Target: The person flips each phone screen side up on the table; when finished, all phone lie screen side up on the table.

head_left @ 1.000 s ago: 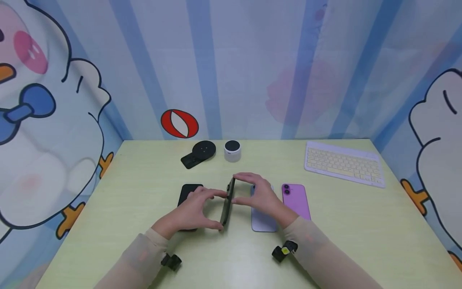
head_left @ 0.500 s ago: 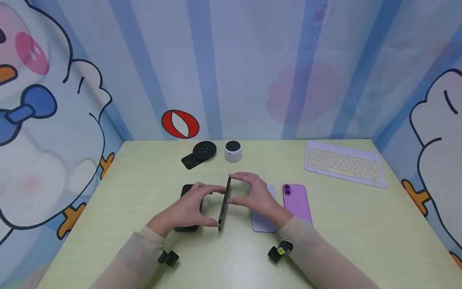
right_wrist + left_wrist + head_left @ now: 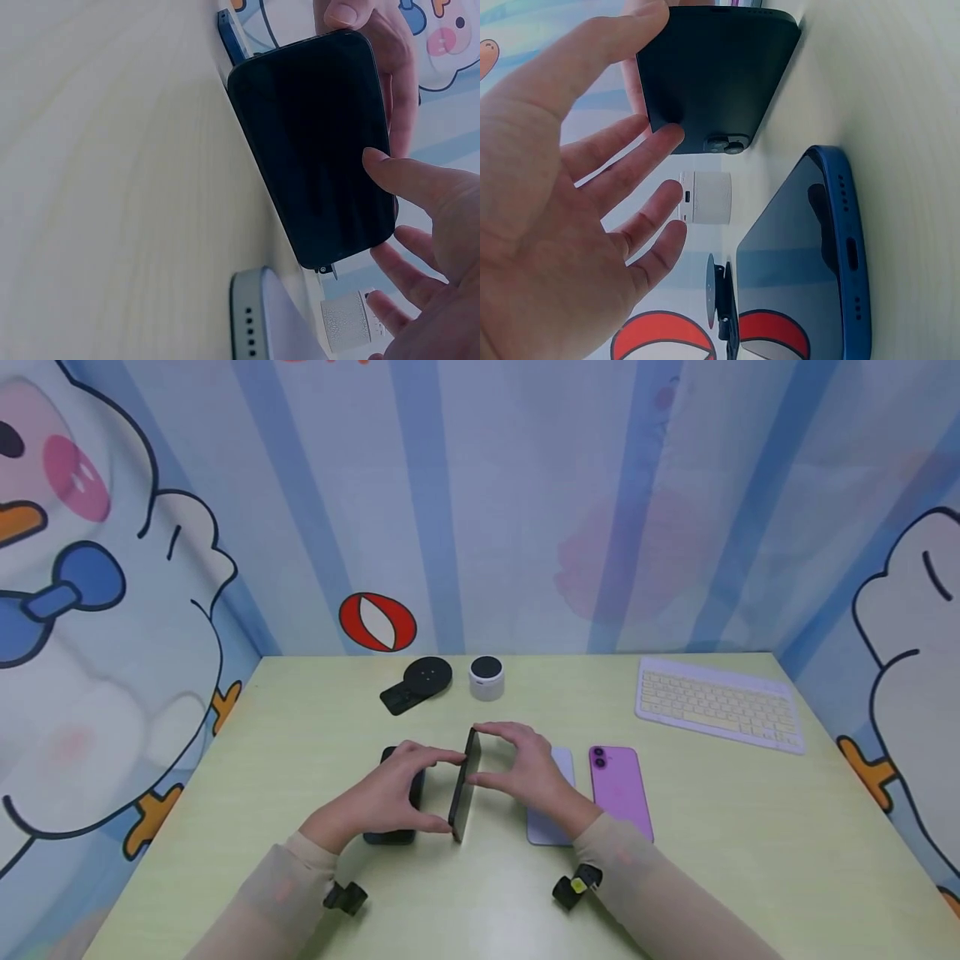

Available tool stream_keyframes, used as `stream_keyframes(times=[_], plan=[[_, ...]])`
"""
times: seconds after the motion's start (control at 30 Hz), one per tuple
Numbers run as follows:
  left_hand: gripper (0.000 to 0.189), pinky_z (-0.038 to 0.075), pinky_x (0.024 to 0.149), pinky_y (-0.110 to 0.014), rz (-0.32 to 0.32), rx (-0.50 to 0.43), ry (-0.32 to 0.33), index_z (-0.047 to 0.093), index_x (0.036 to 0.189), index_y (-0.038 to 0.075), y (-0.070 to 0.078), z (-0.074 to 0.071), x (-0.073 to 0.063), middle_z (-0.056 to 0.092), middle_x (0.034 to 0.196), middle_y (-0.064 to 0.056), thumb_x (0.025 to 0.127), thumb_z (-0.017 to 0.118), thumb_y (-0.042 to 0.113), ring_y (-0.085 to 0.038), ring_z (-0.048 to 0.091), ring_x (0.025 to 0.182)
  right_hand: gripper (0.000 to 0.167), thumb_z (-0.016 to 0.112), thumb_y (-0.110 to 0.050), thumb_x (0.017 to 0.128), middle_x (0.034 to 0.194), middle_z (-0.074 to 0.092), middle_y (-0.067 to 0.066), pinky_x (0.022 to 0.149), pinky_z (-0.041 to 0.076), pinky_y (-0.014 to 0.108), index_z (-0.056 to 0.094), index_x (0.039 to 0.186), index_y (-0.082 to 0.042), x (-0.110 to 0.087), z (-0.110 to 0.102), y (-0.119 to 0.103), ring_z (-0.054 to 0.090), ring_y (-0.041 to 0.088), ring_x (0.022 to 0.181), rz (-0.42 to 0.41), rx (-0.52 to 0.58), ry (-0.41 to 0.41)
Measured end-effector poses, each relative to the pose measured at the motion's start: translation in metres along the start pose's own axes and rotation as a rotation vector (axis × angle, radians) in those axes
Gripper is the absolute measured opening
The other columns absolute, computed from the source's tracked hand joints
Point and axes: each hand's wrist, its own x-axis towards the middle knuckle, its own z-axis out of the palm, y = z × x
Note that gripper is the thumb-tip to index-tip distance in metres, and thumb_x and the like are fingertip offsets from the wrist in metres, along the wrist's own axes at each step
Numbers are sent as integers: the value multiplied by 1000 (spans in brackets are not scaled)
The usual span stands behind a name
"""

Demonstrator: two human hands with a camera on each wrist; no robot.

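A dark smartphone (image 3: 466,785) stands on its long side between both hands, in the middle of the table. My left hand (image 3: 378,792) holds it with the thumb at the near end and fingertips on the back; the left wrist view shows that dark back (image 3: 712,75) and its camera bump. My right hand (image 3: 534,772) grips the far end, thumb on the black screen (image 3: 315,142) in the right wrist view. A blue-edged phone (image 3: 795,262) lies screen up beneath the left hand. Partly covered by the right hand is a lavender phone (image 3: 547,827), back up.
Right of the lavender phone lies a purple phone (image 3: 621,789), cameras up. At the back stand a small white cylindrical speaker (image 3: 487,681) and a black folding stand with a round plate (image 3: 427,677). A white keyboard (image 3: 720,703) occupies the back right of the table (image 3: 750,860).
Both hands have shifted slightly left with the phone. It has tilted, so the head view now shows its screen side rather than its back with the cameras.
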Motion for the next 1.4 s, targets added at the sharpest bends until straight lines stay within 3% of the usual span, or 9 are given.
stream_keyframes(times=[0.4, 0.8, 1.17, 1.4], plan=[[84, 47, 106, -52, 33, 2, 17, 56, 148, 26, -5, -4, -3, 60, 145, 6, 74, 93, 41, -21, 44, 129, 73, 97, -31, 71, 141, 67, -3, 115, 33, 59, 67, 138, -26, 2, 4, 2, 56, 26, 138, 27, -27, -26], [85, 45, 109, -52, -12, -6, 33, 56, 148, 25, -9, -5, -8, 59, 147, 5, 73, 94, 39, -20, 42, 133, 78, 98, -22, 66, 134, 72, -3, 108, 29, 59, 67, 138, -21, 5, 6, 8, 59, 27, 133, 62, -141, -127], [88, 48, 107, -50, -41, 75, 76, 57, 146, 19, -18, 7, -11, 60, 144, 0, 70, 96, 38, -24, 45, 131, 76, 99, -20, 64, 139, 67, 3, 112, 25, 66, 70, 133, -22, 5, 2, 11, 53, 33, 135, 90, -246, -178], [89, 41, 109, -53, -56, 181, 73, 59, 143, 12, -16, 17, -5, 63, 141, -3, 67, 98, 37, -26, 46, 129, 76, 99, -23, 64, 141, 64, 3, 114, 21, 68, 70, 134, -24, 7, -4, 16, 51, 34, 135, 98, -304, -220]])
